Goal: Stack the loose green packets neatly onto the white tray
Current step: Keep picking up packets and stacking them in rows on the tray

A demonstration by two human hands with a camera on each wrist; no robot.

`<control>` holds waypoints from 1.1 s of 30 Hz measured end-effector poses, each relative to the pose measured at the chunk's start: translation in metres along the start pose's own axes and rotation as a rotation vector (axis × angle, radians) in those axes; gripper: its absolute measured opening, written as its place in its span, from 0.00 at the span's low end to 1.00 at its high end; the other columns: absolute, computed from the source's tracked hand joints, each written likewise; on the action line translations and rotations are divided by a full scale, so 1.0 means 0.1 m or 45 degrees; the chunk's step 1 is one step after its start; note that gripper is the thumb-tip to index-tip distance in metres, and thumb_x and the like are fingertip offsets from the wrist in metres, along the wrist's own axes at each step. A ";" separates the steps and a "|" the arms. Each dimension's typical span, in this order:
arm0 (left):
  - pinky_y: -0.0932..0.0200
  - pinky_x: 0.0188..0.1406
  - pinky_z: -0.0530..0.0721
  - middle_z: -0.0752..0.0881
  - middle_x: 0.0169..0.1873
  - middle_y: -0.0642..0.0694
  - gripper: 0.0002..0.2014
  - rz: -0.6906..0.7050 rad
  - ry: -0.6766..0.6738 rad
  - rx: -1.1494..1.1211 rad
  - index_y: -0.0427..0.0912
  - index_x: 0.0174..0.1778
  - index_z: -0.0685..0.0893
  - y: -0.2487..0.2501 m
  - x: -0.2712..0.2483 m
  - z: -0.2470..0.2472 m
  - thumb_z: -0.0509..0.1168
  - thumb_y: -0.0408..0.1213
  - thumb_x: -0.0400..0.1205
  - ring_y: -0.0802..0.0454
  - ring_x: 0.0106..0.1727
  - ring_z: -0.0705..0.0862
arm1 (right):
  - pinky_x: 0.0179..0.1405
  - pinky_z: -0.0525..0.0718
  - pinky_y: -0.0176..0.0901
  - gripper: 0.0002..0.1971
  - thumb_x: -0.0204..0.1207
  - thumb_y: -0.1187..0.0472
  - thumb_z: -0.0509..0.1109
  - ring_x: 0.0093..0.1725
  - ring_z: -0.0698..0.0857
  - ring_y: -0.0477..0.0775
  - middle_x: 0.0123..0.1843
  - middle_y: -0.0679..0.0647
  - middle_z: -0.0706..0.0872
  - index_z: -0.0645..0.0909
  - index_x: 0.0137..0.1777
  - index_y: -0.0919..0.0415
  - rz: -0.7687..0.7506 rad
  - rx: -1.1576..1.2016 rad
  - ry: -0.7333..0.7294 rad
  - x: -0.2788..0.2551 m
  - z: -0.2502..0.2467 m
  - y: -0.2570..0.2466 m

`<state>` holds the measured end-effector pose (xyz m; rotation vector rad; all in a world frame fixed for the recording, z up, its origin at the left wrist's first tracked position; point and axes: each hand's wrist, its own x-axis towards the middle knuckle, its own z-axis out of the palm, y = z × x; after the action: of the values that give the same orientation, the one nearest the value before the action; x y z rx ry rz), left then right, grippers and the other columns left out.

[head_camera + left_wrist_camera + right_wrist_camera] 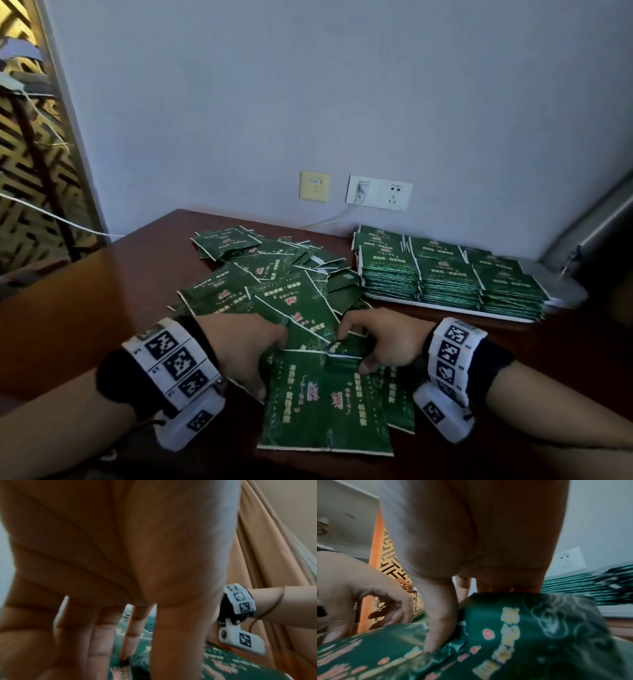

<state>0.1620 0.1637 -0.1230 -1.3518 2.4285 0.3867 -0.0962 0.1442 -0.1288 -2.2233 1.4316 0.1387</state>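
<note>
Nearest: gathered green packets (322, 404) on the dark wooden table (102, 308), well short of the white tray (445, 306). Left hand (245, 349) grips their left edge, fingertips hidden beneath. Right hand (380, 342) pinches a packet's top edge, thumb (436, 626) pressing down. Beyond, left of the tray: loose packet heap (267, 274). Tray carries neat packet stacks (445, 274); its far rim is hidden.

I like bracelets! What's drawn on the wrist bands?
Black-and-white square codes on the white wrist bands, clearest in the head view.

Dim room light; wrist views blurred, edges warped.
</note>
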 end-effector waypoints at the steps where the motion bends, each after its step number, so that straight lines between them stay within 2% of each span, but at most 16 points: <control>1: 0.57 0.45 0.75 0.81 0.51 0.51 0.36 0.022 -0.015 0.027 0.49 0.71 0.71 0.09 0.05 0.01 0.79 0.53 0.71 0.54 0.48 0.76 | 0.59 0.83 0.44 0.29 0.69 0.64 0.82 0.58 0.83 0.50 0.58 0.45 0.81 0.76 0.66 0.45 0.017 -0.012 -0.008 -0.05 -0.02 0.08; 2: 0.54 0.46 0.77 0.82 0.52 0.48 0.36 0.043 -0.019 0.048 0.48 0.71 0.70 0.18 0.10 0.03 0.79 0.53 0.72 0.52 0.48 0.77 | 0.58 0.84 0.43 0.28 0.69 0.65 0.82 0.57 0.83 0.50 0.58 0.46 0.81 0.76 0.65 0.46 0.034 -0.017 -0.016 -0.11 -0.04 0.15; 4: 0.48 0.48 0.82 0.81 0.48 0.49 0.35 0.092 -0.011 0.064 0.47 0.69 0.69 0.35 0.23 0.05 0.79 0.53 0.72 0.49 0.48 0.78 | 0.57 0.85 0.46 0.27 0.69 0.67 0.81 0.57 0.84 0.51 0.58 0.47 0.83 0.77 0.63 0.46 0.075 -0.010 -0.027 -0.22 -0.07 0.29; 5: 0.48 0.47 0.81 0.80 0.47 0.50 0.35 0.119 -0.013 0.060 0.47 0.70 0.69 0.43 0.28 0.05 0.79 0.53 0.72 0.49 0.48 0.78 | 0.58 0.86 0.48 0.27 0.69 0.68 0.81 0.56 0.85 0.52 0.58 0.48 0.83 0.77 0.62 0.46 0.096 -0.001 -0.031 -0.27 -0.08 0.37; 9: 0.53 0.46 0.76 0.83 0.57 0.43 0.34 0.228 -0.008 0.078 0.45 0.70 0.70 0.79 0.52 -0.01 0.78 0.51 0.74 0.49 0.48 0.77 | 0.60 0.86 0.52 0.27 0.69 0.69 0.81 0.57 0.86 0.53 0.57 0.48 0.84 0.77 0.62 0.45 0.191 0.045 -0.032 -0.49 -0.11 0.68; 12: 0.51 0.51 0.80 0.83 0.60 0.42 0.34 0.271 0.015 0.086 0.44 0.72 0.70 1.03 0.69 -0.06 0.77 0.52 0.75 0.46 0.53 0.80 | 0.60 0.84 0.46 0.27 0.69 0.70 0.80 0.57 0.84 0.52 0.57 0.46 0.83 0.78 0.62 0.45 0.257 0.042 0.020 -0.64 -0.14 0.90; 15: 0.52 0.56 0.80 0.83 0.62 0.45 0.34 0.299 0.007 0.082 0.47 0.75 0.71 1.13 0.74 -0.18 0.77 0.51 0.76 0.46 0.60 0.82 | 0.61 0.81 0.45 0.28 0.67 0.67 0.82 0.60 0.81 0.51 0.62 0.48 0.79 0.78 0.64 0.46 0.320 -0.081 0.092 -0.75 -0.20 1.08; 18: 0.51 0.63 0.80 0.79 0.66 0.49 0.38 0.206 0.043 0.045 0.54 0.78 0.70 0.92 0.67 -0.43 0.79 0.49 0.74 0.49 0.64 0.79 | 0.62 0.77 0.45 0.31 0.67 0.60 0.83 0.64 0.75 0.52 0.64 0.48 0.73 0.76 0.68 0.44 0.350 -0.212 0.156 -0.79 -0.27 1.12; 21: 0.39 0.73 0.74 0.70 0.74 0.48 0.48 -0.044 0.116 0.119 0.60 0.80 0.65 0.52 0.58 -0.63 0.83 0.51 0.66 0.44 0.75 0.70 | 0.70 0.75 0.51 0.33 0.68 0.50 0.83 0.69 0.73 0.52 0.68 0.47 0.73 0.72 0.72 0.41 0.261 -0.121 0.200 -0.72 -0.25 0.89; 23: 0.32 0.75 0.72 0.63 0.80 0.47 0.54 -0.184 0.055 0.171 0.65 0.82 0.59 0.30 0.54 -0.62 0.84 0.52 0.63 0.39 0.79 0.66 | 0.75 0.71 0.58 0.40 0.66 0.42 0.82 0.74 0.69 0.53 0.74 0.46 0.70 0.68 0.76 0.38 0.158 -0.117 0.145 -0.59 -0.20 0.67; 26: 0.26 0.76 0.66 0.56 0.85 0.46 0.60 -0.257 -0.035 0.158 0.71 0.83 0.49 0.13 0.51 -0.48 0.83 0.56 0.62 0.37 0.83 0.62 | 0.80 0.64 0.67 0.49 0.64 0.34 0.80 0.82 0.59 0.59 0.84 0.47 0.59 0.57 0.82 0.34 0.035 -0.217 0.017 -0.34 -0.05 0.36; 28: 0.27 0.75 0.70 0.61 0.83 0.47 0.61 -0.262 -0.020 0.155 0.74 0.82 0.46 0.12 0.51 -0.37 0.82 0.59 0.61 0.38 0.80 0.67 | 0.81 0.60 0.70 0.52 0.63 0.34 0.79 0.85 0.55 0.62 0.87 0.48 0.53 0.52 0.83 0.33 -0.003 -0.284 -0.069 -0.19 0.06 0.22; 29: 0.29 0.74 0.72 0.64 0.81 0.48 0.61 -0.261 -0.015 0.151 0.74 0.82 0.46 0.14 0.50 -0.34 0.82 0.60 0.61 0.39 0.78 0.70 | 0.81 0.61 0.69 0.53 0.63 0.35 0.80 0.85 0.57 0.62 0.88 0.49 0.54 0.52 0.84 0.33 -0.027 -0.297 -0.098 -0.14 0.12 0.18; 31: 0.32 0.73 0.74 0.65 0.80 0.46 0.60 -0.266 -0.017 0.175 0.74 0.82 0.44 0.23 0.49 -0.28 0.81 0.61 0.63 0.39 0.78 0.70 | 0.81 0.66 0.63 0.53 0.63 0.41 0.83 0.83 0.64 0.61 0.86 0.51 0.58 0.56 0.84 0.38 -0.081 -0.279 -0.113 -0.10 0.15 0.16; 33: 0.31 0.75 0.72 0.61 0.81 0.43 0.59 -0.280 -0.013 0.219 0.71 0.84 0.43 0.36 0.48 -0.22 0.80 0.60 0.66 0.35 0.80 0.64 | 0.78 0.71 0.59 0.50 0.63 0.47 0.85 0.80 0.69 0.59 0.83 0.51 0.64 0.60 0.83 0.41 -0.084 -0.249 -0.116 -0.14 0.12 0.21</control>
<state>0.1043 0.1366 -0.1206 -1.5135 2.2172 0.1254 -0.1191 0.1545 -0.1417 -2.3844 1.3441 0.3673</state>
